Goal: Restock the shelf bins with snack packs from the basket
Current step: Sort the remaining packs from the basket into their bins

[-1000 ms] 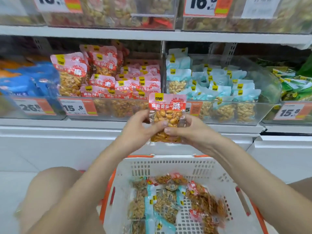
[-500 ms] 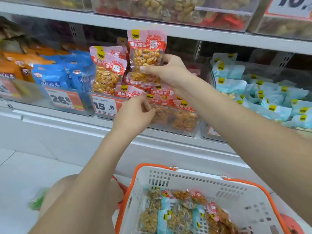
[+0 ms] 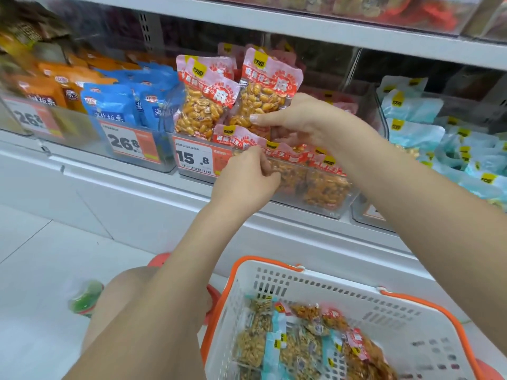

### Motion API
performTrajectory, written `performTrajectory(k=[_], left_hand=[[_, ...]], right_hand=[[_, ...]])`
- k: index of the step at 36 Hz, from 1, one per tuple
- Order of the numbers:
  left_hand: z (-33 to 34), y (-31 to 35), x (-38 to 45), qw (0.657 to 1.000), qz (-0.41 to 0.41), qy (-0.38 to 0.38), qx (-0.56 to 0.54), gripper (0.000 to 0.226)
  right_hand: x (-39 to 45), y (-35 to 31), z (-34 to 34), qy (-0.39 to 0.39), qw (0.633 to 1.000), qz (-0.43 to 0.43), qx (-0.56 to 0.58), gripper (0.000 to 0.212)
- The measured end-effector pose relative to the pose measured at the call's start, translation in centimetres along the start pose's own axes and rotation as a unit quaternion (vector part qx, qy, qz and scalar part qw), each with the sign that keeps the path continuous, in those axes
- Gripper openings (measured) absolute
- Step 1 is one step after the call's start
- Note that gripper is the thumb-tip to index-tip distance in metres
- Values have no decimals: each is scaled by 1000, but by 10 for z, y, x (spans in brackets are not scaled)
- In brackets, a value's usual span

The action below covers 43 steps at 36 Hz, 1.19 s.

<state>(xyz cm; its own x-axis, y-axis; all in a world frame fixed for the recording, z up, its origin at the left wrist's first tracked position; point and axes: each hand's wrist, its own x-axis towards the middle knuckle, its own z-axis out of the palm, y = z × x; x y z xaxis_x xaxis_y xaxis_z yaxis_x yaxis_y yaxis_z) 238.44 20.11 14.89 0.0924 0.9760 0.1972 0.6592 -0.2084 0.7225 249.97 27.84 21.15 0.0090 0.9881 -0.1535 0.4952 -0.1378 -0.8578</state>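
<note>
Lowered since the previous frame, right hand (image 3: pixel 299 119) pinches pink peanut pack (image 3: pixel 263 97) upright inside clear bin (image 3: pixel 323 198) — beside a standing pack of the same kind; left hand (image 3: pixel 247 176) curls its fingers on a front-row pack at the bin's rim; below, white basket (image 3: pixel 356 300) — mixed snack packs inside
</note>
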Motion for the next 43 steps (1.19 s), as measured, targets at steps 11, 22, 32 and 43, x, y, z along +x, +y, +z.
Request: performTrajectory(k=[11, 22, 32, 43], left_hand=[[4, 6, -1, 1000, -12, 3, 2, 18], [10, 9, 2, 999, -33, 19, 0, 20], [10, 11, 2, 999, -31, 20, 4, 20], [7, 10, -4, 999, -30, 10, 0, 18]], right_hand=[[-14, 2, 1, 47, 991, -112, 55, 49], [-5, -11, -5, -45, 997, -69, -10, 68], [-8, -14, -2, -41, 998, -44, -33, 72], [-23, 11, -1, 31, 991, -125, -35, 79]])
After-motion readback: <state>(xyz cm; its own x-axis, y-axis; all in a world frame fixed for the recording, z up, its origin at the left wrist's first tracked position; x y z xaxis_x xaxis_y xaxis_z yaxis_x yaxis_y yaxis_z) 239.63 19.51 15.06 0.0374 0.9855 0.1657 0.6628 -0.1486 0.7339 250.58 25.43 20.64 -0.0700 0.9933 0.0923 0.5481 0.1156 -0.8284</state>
